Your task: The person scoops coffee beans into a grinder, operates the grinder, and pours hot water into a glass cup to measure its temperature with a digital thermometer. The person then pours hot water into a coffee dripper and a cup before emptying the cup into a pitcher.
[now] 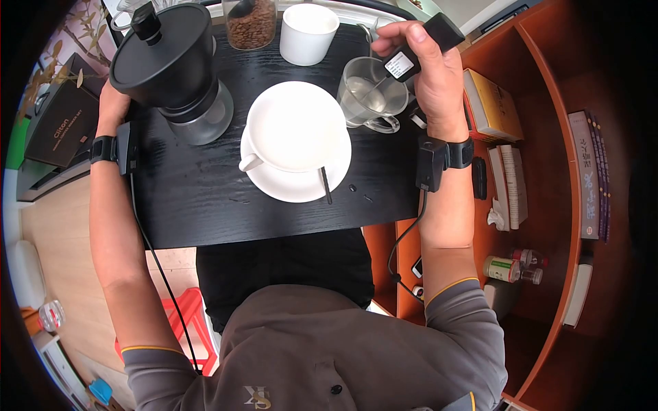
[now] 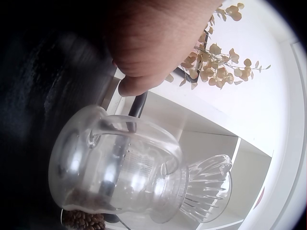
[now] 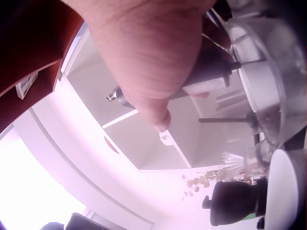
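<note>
In the head view my right hand (image 1: 439, 79) grips a black handheld milk frother (image 1: 444, 31) with a white label. Its thin metal shaft slants into a clear glass mug (image 1: 349, 79), which holds some whitish, cloudy liquid. My left hand (image 1: 114, 104) is low at the table's left side, beside a black coffee grinder (image 1: 161, 58) that hides its fingers. The left wrist view shows that hand's thumb (image 2: 132, 86) above a glass carafe (image 2: 72, 158). Between the hands, a white cup (image 1: 295, 127) stands on a saucer (image 1: 288, 192) with a dark-handled spoon (image 1: 326, 185).
A jar of coffee beans (image 1: 251, 27) and a white canister-like cup (image 1: 308, 34) stand at the back of the black table (image 1: 185, 205). Wooden shelves (image 1: 541, 89) with books rise at the right. A black box (image 1: 62, 120) is at the far left.
</note>
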The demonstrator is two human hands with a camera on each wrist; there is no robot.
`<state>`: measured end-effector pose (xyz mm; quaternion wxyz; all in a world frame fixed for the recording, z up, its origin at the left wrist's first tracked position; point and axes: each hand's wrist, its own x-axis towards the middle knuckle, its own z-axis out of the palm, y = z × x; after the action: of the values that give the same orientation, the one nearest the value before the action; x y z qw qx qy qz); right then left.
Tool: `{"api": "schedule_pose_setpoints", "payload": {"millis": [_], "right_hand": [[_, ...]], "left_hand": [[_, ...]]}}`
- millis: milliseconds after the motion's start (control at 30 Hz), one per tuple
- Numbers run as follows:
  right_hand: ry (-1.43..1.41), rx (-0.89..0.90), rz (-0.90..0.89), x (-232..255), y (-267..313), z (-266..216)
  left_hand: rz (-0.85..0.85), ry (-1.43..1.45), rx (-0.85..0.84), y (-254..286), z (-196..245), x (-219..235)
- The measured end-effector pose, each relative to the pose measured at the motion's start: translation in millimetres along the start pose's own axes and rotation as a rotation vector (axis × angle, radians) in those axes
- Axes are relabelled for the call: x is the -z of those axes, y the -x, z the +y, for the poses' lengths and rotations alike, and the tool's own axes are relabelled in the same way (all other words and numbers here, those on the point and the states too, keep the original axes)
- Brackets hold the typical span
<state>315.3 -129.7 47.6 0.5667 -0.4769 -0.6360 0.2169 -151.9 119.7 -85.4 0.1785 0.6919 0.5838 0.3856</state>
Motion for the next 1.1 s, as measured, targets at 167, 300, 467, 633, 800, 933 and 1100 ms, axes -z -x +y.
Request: {"api": "schedule_pose_setpoints", "payload": {"millis": [167, 300, 467, 633, 800, 933, 1100], "right_hand": [[0.013, 0.017, -0.007, -0.2, -1.1, -0.3], [-0.004, 0.021, -0.016, -0.3, -0.1, 0.4], [-0.002, -0.009, -0.004, -3.4, 0.1, 0.1], [0.006, 0.005, -0.02, -3.6, 0.0, 1.6], [-0.003, -0.001, -0.021, -3.3, 0.2, 2.8], [-0.003, 0.006, -0.021, -3.8, 0.4, 2.9], [0.002, 0.004, -0.029, -3.1, 0.0, 3.1]], "left_hand": [[-0.005, -0.008, 0.0, -0.7, -1.2, 0.3], [-0.004, 0.009, 0.017, 0.1, -1.3, -0.2], [-0.02, 0.03, 0.012, 2.4, 3.0, 0.5], [-0.011, 0.024, 0.035, 5.7, 10.4, 1.8], [-0.007, 0.011, 0.025, 6.3, 11.4, 2.1], [-0.008, 0.027, 0.025, 8.4, 14.6, 2.6], [0.001, 0.027, 0.028, 7.3, 12.3, 1.6]]}}
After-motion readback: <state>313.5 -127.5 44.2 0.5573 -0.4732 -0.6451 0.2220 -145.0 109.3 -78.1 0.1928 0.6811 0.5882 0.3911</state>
